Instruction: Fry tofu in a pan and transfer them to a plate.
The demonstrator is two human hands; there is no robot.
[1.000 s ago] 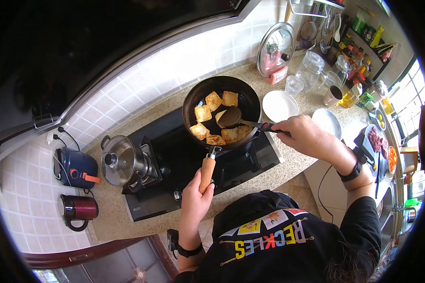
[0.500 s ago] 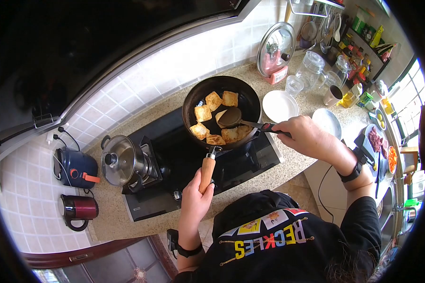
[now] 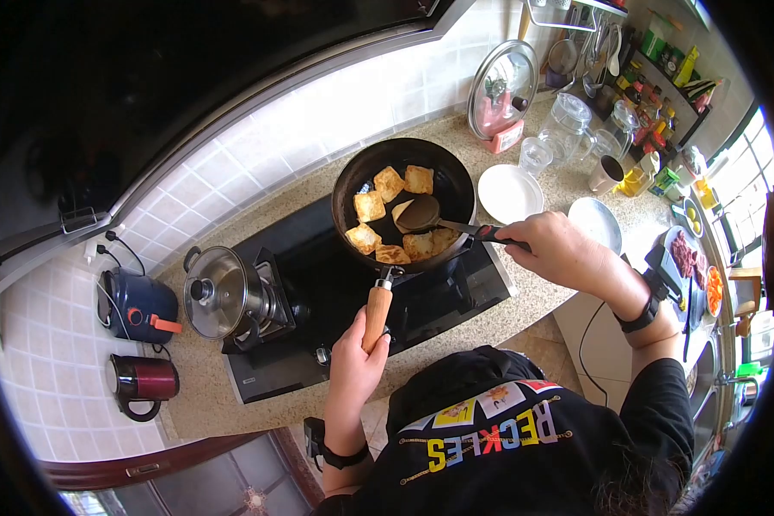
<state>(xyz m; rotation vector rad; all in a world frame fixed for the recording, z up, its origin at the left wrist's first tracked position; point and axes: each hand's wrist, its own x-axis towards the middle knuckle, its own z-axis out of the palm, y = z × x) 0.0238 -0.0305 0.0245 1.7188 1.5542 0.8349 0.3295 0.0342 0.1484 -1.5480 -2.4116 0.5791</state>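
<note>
Speckled counter, tiled wall; at the black stove the left hand curls round the wooden handle of a pan, the right hand grips a spatula

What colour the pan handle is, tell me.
The pan handle is light brown, best seen in the head view.

grips wooden handle of pan with left hand, holds spatula among browned squares with right hand.
</note>
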